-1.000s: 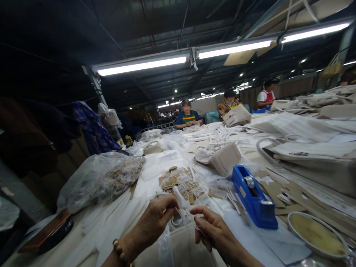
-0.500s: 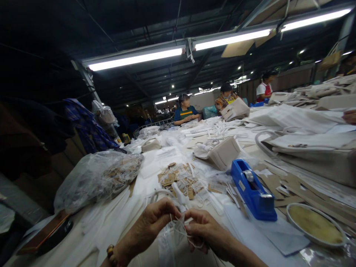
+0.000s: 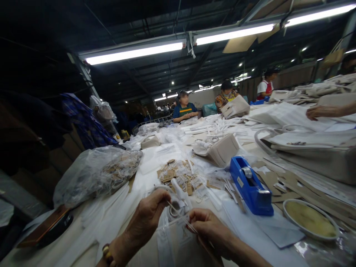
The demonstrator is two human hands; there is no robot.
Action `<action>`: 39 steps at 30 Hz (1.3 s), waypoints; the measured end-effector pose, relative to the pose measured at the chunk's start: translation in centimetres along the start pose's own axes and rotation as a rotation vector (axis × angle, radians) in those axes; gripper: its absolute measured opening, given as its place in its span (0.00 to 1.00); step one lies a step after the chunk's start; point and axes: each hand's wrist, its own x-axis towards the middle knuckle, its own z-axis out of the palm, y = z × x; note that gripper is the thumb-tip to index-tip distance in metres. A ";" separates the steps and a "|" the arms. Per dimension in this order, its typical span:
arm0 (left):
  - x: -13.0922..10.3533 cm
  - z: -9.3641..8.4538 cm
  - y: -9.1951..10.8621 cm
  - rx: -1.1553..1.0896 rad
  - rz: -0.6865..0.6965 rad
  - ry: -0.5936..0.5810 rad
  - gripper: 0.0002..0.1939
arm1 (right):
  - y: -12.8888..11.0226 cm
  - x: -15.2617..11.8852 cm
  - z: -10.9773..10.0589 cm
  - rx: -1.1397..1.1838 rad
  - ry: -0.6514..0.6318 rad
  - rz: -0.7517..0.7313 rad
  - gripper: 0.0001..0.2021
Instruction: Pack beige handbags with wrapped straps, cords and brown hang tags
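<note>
A thin white string (image 3: 180, 215) is stretched between my two hands, low in the middle of the view. My left hand (image 3: 148, 213) pinches one end of it between thumb and fingertips. The fingers of my right hand (image 3: 208, 226) are closed on the other part, with doubled strands showing at the fingertips. Beneath the string lies a clear plastic piece (image 3: 179, 233) over a beige surface. A wrapped white handle (image 3: 179, 191) and a pale ring lie just beyond my hands. Farther on is a heap of brown tags with white strings (image 3: 174, 172).
To the right stand a blue tape dispenser (image 3: 250, 185) and a dish of yellowish paste (image 3: 310, 218). A clear bag of tags (image 3: 97, 172) lies left. Beige handbags (image 3: 222, 150) and white wrapping cover the table beyond. A co-worker's hand (image 3: 319, 112) reaches in at right.
My hands have moved apart, drawing the string out between them. My left hand rose slightly. At right, the co-worker's hand has come farther into view over the white sheet.
</note>
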 end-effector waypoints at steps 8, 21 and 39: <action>0.3 -0.1 1.0 0.104 0.130 0.030 0.09 | 0.8 -0.2 -0.8 -0.064 0.040 0.028 0.11; 1.3 0.1 1.4 0.046 0.195 0.122 0.08 | 2.0 0.2 -2.1 -0.297 -0.055 -0.137 0.11; 0.4 5.5 -0.2 0.368 0.577 0.235 0.14 | -1.3 -1.3 0.9 -0.036 -0.102 -0.341 0.25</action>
